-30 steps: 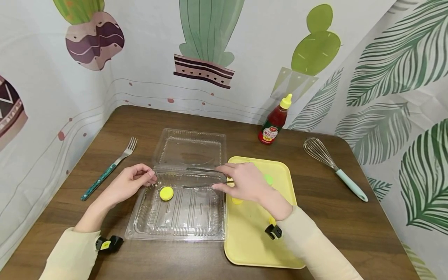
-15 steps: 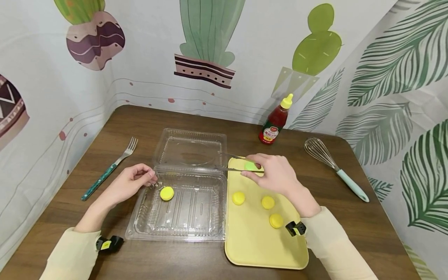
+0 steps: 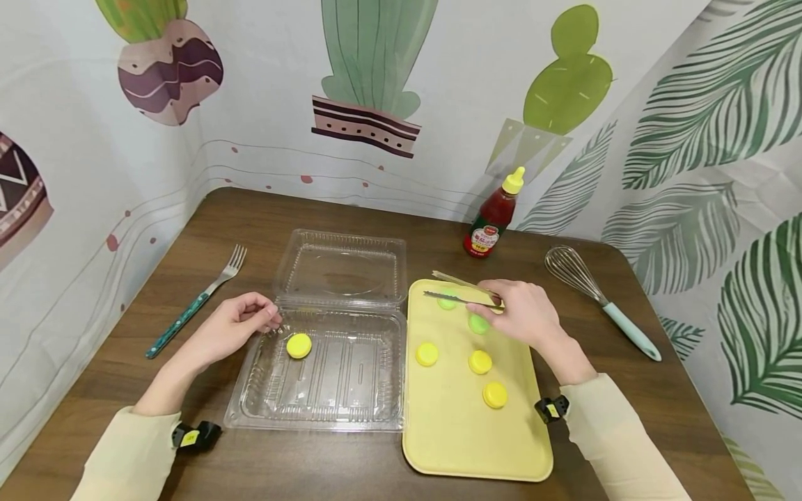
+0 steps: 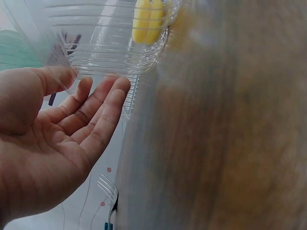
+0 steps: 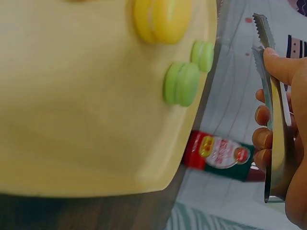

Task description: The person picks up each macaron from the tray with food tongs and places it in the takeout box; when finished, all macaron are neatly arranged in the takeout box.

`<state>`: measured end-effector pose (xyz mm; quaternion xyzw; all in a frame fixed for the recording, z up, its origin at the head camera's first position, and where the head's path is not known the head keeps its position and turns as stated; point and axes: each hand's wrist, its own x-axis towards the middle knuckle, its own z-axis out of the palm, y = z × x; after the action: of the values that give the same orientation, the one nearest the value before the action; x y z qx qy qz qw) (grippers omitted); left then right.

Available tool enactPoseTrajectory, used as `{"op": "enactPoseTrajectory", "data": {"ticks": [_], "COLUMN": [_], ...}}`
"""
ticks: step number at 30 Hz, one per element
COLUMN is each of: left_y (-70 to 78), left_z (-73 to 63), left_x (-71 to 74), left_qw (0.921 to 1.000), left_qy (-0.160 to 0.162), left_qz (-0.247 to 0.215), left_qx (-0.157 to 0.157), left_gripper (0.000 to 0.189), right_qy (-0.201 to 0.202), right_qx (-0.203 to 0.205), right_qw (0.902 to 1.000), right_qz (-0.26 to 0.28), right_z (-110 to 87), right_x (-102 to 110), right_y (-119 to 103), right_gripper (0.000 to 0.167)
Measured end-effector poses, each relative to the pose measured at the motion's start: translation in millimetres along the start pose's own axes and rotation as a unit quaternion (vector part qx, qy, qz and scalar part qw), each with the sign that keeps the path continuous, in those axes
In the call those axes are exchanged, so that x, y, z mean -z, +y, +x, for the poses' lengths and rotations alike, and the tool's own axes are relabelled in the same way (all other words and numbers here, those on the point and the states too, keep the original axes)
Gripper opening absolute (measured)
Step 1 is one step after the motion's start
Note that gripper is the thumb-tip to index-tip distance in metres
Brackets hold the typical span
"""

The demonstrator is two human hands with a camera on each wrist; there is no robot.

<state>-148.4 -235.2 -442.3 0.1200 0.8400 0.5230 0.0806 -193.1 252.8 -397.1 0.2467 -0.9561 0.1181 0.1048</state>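
Note:
My left hand pinches the left rim of a clear hinged plastic box, its thumb and fingertips at the edge in the left wrist view. The box lies with its lid folded back, one yellow macaron inside. My right hand grips metal tongs with toothed tips, which stand parted with nothing between them. They hover over the far end of a yellow tray. On that tray lie several macarons: a green macaron, a smaller-looking green macaron beyond it, and yellow macarons such as one mid-tray.
A fork with a teal handle lies left of the box. Behind the tray stands a red sauce bottle with a yellow cap. A whisk rests at the right. Patterned cloth hangs behind the table.
My right hand has moved right with the tongs, from over the box to over the far end of the tray, uncovering macarons there. My left hand has stayed in place.

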Motion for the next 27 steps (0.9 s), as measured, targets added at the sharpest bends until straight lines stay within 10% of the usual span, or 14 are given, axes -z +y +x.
{"op": "enactPoseTrajectory", "data": {"ticks": [27], "left_y": [0.2], "left_z": [0.6], "left_x": [-0.1], "left_qw": [1.0], "left_qy": [0.001], "left_qz": [0.004], "left_qx": [0.003], "left_gripper": [0.02], "right_qy": [-0.053], "right_qx": [-0.033], "right_qw": [0.9979], "right_qz": [-0.017], "right_z": [-19.4], "right_x": [-15.7], "right_y": [27.1], "right_gripper": [0.028]}}
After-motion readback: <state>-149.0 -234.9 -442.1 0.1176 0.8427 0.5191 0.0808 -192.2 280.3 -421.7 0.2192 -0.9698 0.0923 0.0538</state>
